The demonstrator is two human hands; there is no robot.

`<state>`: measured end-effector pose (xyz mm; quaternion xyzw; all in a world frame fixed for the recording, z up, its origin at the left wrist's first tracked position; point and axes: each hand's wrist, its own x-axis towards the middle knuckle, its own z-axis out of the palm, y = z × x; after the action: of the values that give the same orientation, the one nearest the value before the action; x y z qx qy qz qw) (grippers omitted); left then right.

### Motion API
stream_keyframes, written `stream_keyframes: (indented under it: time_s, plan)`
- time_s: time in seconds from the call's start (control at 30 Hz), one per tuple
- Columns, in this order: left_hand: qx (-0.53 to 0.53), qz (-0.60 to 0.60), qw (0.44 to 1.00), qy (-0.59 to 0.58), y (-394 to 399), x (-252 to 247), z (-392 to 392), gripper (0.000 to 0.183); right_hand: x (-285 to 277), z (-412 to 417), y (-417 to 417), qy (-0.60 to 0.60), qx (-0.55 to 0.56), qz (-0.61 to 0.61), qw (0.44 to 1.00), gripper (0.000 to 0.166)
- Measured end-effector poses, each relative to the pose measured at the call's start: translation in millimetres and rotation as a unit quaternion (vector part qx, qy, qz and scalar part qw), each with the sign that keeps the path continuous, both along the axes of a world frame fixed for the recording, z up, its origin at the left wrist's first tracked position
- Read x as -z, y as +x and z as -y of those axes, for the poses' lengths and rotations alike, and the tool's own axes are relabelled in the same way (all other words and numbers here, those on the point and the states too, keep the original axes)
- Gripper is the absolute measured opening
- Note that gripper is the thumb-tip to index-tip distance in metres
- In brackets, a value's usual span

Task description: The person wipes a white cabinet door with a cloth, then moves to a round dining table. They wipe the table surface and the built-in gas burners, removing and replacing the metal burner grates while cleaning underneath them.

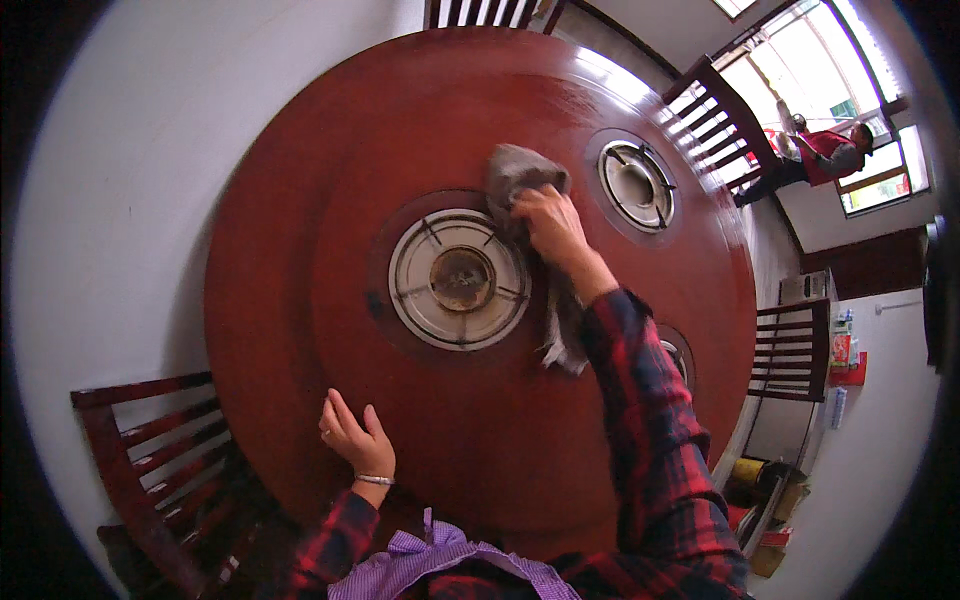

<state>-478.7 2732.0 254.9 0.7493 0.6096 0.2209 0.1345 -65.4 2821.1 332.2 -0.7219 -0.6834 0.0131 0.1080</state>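
Observation:
A grey-brown cloth lies bunched under my right hand, which grips it against the table. Its frayed tail trails down past my wrist. Just left of the cloth sits a round metal burner with a stained centre, set into the round reddish-brown wooden table. My left hand hovers near the table's front left part, or rests on it; I cannot tell which. It holds nothing, and its fingers are apart. A second metal burner lies right of the cloth. My right sleeve partly covers a third burner.
Slatted wooden chairs stand around the table: one at the front left, one at the right, one at the far right and another at the top. A white wall runs along the left. A person stands near the bright doorway.

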Motion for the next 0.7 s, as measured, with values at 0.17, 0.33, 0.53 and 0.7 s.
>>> stream_keyframes:
  time_s: [0.17,0.33,0.53,0.7]
  plan:
    - [0.004,0.003,1.000,-0.026,-2.9,-0.3,7.1,0.062,16.4,-108.0,-32.9,0.000,-0.190,-0.059,0.980,0.025]
    - [-0.012,-0.004,1.000,-0.024,-3.8,0.1,10.1,0.059,17.6,-132.0,-45.9,-0.053,-0.230,-0.065,0.969,0.028]
    - [-0.009,0.026,1.000,0.004,1.6,1.5,10.3,0.061,12.3,-8.2,34.8,-0.068,-0.006,-0.035,0.997,0.028]
    - [-0.017,0.042,0.999,0.016,8.2,3.3,21.0,0.060,9.7,125.3,-10.3,0.011,0.201,-0.033,0.979,0.029]
